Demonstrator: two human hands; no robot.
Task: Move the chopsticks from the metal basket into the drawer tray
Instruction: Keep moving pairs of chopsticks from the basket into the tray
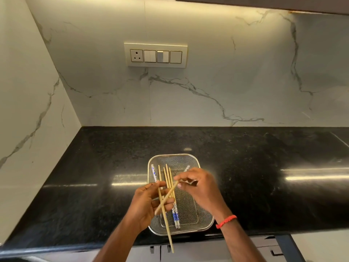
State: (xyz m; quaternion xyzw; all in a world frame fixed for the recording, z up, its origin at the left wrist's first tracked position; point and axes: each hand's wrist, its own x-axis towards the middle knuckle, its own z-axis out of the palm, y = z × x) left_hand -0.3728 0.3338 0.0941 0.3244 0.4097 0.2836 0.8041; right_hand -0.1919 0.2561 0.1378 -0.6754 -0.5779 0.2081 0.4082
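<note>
Across the upper half of the frame, a veined marble backsplash [207,82] is filling the view. Below it a polished black counter [264,167] is spanning the middle band and reflecting the overhead light.

At lower centre, the metal basket [206,225] is sitting close to the counter's near edge, probably to keep it within easy reach of both hands.

At upper centre, a switch plate [155,55] is sitting on the wall.

The left hand [145,205] is hovering over the basket's left side. It is curling its thumb and fingers round several wooden chopsticks [166,220], apparently gathering them into one bundle for a single carry. Their tips are pointing up the frame, and one long stick is reaching down past the counter edge.

The right hand [200,188] is working just right of centre, slightly blurred. It is pinching the upper end of a single wooden chopstick [170,192] and laying it diagonally across the bundle, seemingly feeding it to the left hand.

Blue-patterned chopsticks [175,216] are lying in the basket, not yet collected.

Cabinet fronts [245,250] are showing along the bottom edge. The drawer tray is not plainly showing, so the transfer is judged to be at its gathering stage.

A red bracelet [226,221] is circling the right wrist.
</note>
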